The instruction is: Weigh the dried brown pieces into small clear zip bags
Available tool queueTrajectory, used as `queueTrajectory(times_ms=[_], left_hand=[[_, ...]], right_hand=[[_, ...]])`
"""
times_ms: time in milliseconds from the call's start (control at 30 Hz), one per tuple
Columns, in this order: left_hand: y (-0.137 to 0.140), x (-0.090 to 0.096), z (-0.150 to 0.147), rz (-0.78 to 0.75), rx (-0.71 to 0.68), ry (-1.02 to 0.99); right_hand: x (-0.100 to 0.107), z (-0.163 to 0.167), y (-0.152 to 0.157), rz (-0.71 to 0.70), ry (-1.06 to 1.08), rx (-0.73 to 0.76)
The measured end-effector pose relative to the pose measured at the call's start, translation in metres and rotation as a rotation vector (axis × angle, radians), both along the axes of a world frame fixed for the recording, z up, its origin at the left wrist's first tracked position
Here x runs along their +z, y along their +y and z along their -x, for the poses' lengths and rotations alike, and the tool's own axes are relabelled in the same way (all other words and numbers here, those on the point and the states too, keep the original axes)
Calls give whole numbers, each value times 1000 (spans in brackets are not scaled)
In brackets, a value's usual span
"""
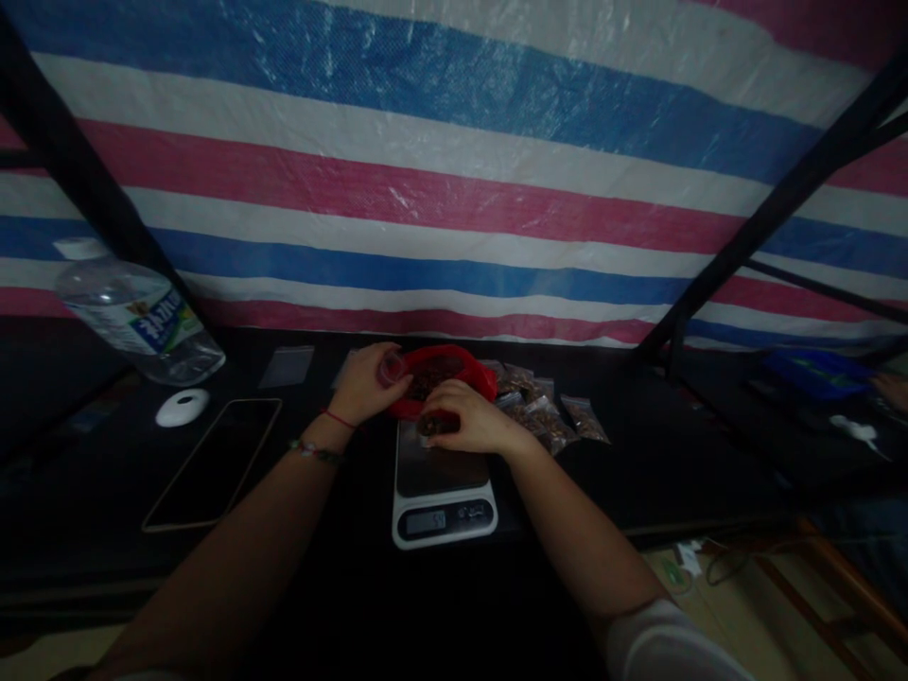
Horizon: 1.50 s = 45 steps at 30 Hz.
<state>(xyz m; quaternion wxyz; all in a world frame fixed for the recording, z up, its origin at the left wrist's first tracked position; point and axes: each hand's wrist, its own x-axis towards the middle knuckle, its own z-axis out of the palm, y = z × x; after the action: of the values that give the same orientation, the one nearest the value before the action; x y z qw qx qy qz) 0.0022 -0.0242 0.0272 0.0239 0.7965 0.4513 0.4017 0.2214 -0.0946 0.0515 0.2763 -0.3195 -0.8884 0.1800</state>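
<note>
My left hand point(365, 381) is closed around a small clear plastic cup point(391, 368) at the left rim of a red bag point(482, 380). Dark brown pieces point(432, 374) lie inside the open bag. Over the back of a white kitchen scale point(444, 473), my right hand point(464, 418) grips a small clear container point(429, 427) with brown contents; whether it rests on the plate is hard to tell. The scale's display point(426, 521) is lit and seems to read 54. Several small clear zip bags point(543, 421) of brown pieces are heaped right of the red bag.
A large plastic bottle point(142, 312), a white oval object point(183, 408) and a phone point(217, 463) occupy the left side. A flat clear bag point(287, 366) lies behind the phone. At far right, another person's hand point(892, 388) is near a blue item point(815, 372). Striped sheeting point(426, 189) hangs behind.
</note>
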Motion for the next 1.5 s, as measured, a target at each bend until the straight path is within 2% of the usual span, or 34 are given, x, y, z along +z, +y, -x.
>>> queueTrajectory(times_ms=[167,300,500,600,700,800,900,1000,1167,1233,1367,1500], left_hand=[[-4,0,-8,19,-94,30],[-8,3,-15,89,-121,13],[-7,1,-15,58,-125,18],[-5,1,-13,53,-132,20],[-5,1,-11,60,-134,19],[-6,2,-10,69,-134,17],[-6,2,-9,66,-156,17],[-6,2,-9,49,-191,25],[-11,6,-13,70,-239,80],[-15,7,-18,77,-270,88],[-22,8,-27,79,-296,88],[-25,6,-30,77,-261,49]], right_hand=[[-6,2,0,96,36,-11],[-5,2,-1,59,-9,-4],[-5,7,-3,-38,-29,38],[-3,7,-5,-42,3,47],[0,2,-4,-51,20,-6],[1,-2,-2,-47,-61,-57],[0,-1,-1,-12,-106,-47],[-2,-1,0,14,9,-70],[-4,-3,4,78,335,-183],[-6,-4,7,45,412,-223],[-10,-3,11,-54,393,-258],[-12,0,10,42,388,-323]])
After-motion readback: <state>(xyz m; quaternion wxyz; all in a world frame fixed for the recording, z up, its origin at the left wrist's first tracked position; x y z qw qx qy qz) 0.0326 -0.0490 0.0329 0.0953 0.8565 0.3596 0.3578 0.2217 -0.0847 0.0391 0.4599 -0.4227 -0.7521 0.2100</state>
